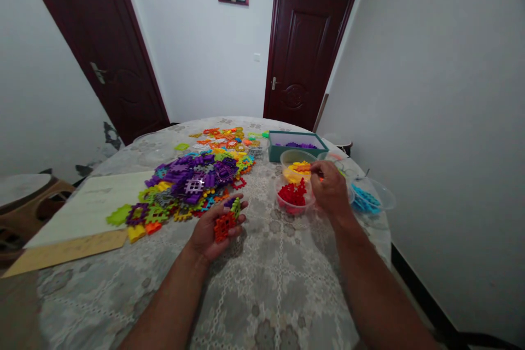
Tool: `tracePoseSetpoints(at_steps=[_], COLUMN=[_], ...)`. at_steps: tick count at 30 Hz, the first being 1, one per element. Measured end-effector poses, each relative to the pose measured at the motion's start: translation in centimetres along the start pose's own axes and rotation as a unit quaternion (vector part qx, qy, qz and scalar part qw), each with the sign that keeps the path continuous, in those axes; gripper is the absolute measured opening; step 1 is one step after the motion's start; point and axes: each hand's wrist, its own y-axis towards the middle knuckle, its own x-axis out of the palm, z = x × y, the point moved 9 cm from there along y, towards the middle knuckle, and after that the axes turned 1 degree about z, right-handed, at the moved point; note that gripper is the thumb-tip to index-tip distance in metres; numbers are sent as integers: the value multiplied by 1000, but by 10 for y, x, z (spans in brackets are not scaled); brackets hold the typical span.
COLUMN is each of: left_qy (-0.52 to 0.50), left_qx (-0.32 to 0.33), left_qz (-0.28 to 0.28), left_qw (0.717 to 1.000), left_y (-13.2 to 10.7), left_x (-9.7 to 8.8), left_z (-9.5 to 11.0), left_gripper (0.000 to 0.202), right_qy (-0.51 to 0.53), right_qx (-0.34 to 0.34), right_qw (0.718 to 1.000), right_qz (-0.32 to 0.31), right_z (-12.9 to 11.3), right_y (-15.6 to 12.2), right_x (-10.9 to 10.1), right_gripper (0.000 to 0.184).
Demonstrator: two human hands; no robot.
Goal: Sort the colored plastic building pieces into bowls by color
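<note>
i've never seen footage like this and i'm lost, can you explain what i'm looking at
There is no machine here, just a person's two bare hands. The one picture comes from a camera worn on their head, looking forward and down, so the forearms reach in from the bottom edge.

On the cloth-covered table lies a heap of colourful plastic pieces, mostly purple on top. To its right are clear tubs with yellow pieces, red pieces and blue pieces, plus a green box with purple pieces inside.

The left hand, palm up, holds an orange-red piece and a green piece. The right hand is at the yellow tub and seems to pinch an orange piece.
</note>
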Motion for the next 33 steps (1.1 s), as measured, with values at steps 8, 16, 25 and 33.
tracePoseSetpoints(at_steps=[8, 16, 25, 33], left_qy=[-17, -46, -20, -11], left_qx=[-18, -2, 57, 104], left_qz=[29, 25, 21, 51], left_qw=[999, 999, 998, 993], left_y=[2, 2, 14, 14], left_x=[-4, -3, -3, -6], left_z=[-1, -3, -11, -9], left_gripper=[68, 62, 44, 41], right_qy=[-281, -55, 161, 223], right_qx=[88, -106, -170, -139], right_qw=[954, 989, 931, 927], right_qz=[-63, -86, -281, -266], right_z=[69, -45, -153, -144], right_y=[-6, -23, -117, -115], right_x=[-16, 30, 101, 109], right_gripper=[18, 9, 59, 23])
